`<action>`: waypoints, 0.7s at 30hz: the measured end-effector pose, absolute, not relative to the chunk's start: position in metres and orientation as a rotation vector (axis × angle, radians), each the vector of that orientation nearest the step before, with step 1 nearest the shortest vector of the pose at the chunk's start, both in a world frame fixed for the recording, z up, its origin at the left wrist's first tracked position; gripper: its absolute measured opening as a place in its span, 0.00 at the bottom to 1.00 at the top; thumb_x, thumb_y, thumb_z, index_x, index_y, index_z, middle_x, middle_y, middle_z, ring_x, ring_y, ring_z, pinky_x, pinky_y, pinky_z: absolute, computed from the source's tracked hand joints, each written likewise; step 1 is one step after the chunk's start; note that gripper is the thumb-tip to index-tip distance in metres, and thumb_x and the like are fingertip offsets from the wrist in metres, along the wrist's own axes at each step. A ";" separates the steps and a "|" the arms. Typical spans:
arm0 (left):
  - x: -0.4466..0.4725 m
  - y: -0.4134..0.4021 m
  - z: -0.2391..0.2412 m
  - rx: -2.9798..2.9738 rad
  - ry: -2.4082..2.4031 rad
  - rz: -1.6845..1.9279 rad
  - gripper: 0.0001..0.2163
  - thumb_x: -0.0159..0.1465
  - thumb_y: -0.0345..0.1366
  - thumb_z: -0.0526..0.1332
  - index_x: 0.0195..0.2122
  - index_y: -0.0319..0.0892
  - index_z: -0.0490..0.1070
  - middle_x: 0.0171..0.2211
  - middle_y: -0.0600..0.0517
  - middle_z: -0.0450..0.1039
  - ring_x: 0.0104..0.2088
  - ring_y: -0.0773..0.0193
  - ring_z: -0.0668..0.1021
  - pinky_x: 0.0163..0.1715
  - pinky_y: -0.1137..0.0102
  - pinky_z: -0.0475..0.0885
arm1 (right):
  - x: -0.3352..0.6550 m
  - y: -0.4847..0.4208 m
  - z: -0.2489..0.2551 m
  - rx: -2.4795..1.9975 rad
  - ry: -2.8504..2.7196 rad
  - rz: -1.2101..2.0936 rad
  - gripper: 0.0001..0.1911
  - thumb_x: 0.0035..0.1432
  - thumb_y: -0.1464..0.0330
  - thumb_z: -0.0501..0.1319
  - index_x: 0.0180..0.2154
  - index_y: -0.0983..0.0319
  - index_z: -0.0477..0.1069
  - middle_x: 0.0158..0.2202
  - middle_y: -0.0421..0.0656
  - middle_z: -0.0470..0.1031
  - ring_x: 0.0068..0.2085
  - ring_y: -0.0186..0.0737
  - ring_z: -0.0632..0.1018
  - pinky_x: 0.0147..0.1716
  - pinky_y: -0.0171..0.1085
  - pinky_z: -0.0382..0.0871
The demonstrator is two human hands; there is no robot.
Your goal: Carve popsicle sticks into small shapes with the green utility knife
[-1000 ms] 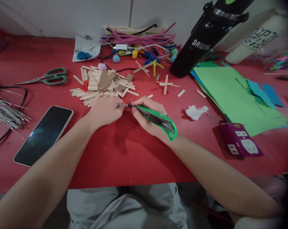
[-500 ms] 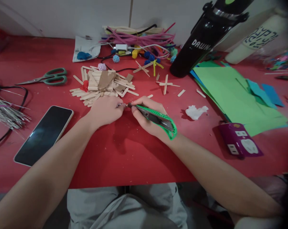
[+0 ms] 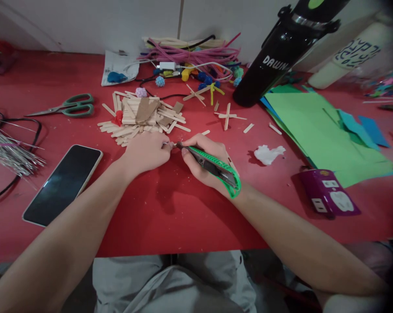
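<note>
Left hand [image 3: 147, 150] pinching small piece [image 3: 174, 145], mostly hidden. Right hand [image 3: 212, 147] gripping green cutter [image 3: 212, 166], tip near piece. Stick pile [image 3: 134, 111] beyond left hand.

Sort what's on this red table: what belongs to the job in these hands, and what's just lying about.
Seemingly in the job:
green utility knife, in the right hand
small piece pinched in the left hand, too small to identify
wooden sticks just beyond that hand, probably

Apparently just lying about:
phone
scissors
black bottle
crumpled white tissue
green paper
purple box
</note>
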State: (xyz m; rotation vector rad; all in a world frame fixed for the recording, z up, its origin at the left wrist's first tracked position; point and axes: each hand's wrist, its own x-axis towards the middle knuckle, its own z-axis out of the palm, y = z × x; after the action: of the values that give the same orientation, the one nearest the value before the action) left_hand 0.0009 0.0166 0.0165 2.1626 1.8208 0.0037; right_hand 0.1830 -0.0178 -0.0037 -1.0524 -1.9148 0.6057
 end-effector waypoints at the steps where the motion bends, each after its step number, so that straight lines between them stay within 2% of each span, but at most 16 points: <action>1: 0.001 0.017 0.016 2.164 1.817 0.009 0.16 0.65 0.43 0.51 0.33 0.46 0.78 0.37 0.46 0.81 0.40 0.50 0.80 0.35 0.62 0.69 | 0.183 -0.018 -0.004 -1.057 -1.913 0.602 0.04 0.62 0.67 0.61 0.34 0.59 0.68 0.20 0.33 0.65 0.21 0.30 0.65 0.22 0.32 0.60; 14: 0.001 0.016 0.014 2.166 1.805 0.024 0.17 0.66 0.42 0.51 0.34 0.46 0.79 0.38 0.45 0.82 0.41 0.48 0.80 0.33 0.60 0.68 | 0.180 -0.018 -0.008 -1.031 -1.925 0.526 0.04 0.63 0.66 0.60 0.34 0.57 0.67 0.22 0.35 0.69 0.21 0.31 0.66 0.23 0.32 0.62; 21: 0.000 0.016 0.014 2.178 1.806 0.041 0.17 0.65 0.39 0.51 0.35 0.47 0.81 0.39 0.44 0.82 0.42 0.47 0.80 0.37 0.59 0.70 | 0.182 -0.023 -0.008 -1.036 -1.931 0.487 0.05 0.63 0.67 0.60 0.33 0.58 0.67 0.22 0.35 0.69 0.22 0.32 0.68 0.25 0.33 0.63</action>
State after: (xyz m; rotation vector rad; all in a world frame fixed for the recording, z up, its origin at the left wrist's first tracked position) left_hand 0.0005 0.0158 0.0142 2.1781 1.8058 0.0412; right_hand 0.1821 -0.0234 -0.0080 -1.0360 -1.9307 0.4872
